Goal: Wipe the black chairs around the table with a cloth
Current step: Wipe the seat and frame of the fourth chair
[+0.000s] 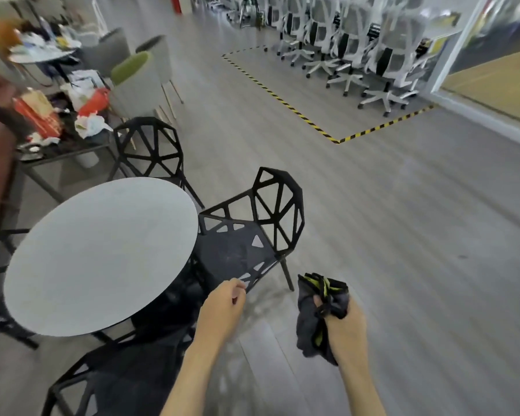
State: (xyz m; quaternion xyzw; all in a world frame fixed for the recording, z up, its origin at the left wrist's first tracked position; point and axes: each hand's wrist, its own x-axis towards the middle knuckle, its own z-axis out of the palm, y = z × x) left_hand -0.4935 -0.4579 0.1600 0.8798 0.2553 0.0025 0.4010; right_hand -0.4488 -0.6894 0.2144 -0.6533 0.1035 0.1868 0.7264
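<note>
Three angular lattice black chairs [252, 235]

Ahead of me the grey plank floor [403, 235] carries an L of yellow-and-black hazard tape [285, 105], and behind it white office chairs [357, 52] with black backs stand packed close in rows. Off to my left a dark low counter [69, 145] is heaped with red bags [95, 100], an orange carton and crumpled white paper, and just beyond it stand tub seats, one with a green top edge [132, 63] and grey ones [108, 46] beside it. Further back on that side another round counter [39, 57] holds blurred clutter I can't make out.
</note>
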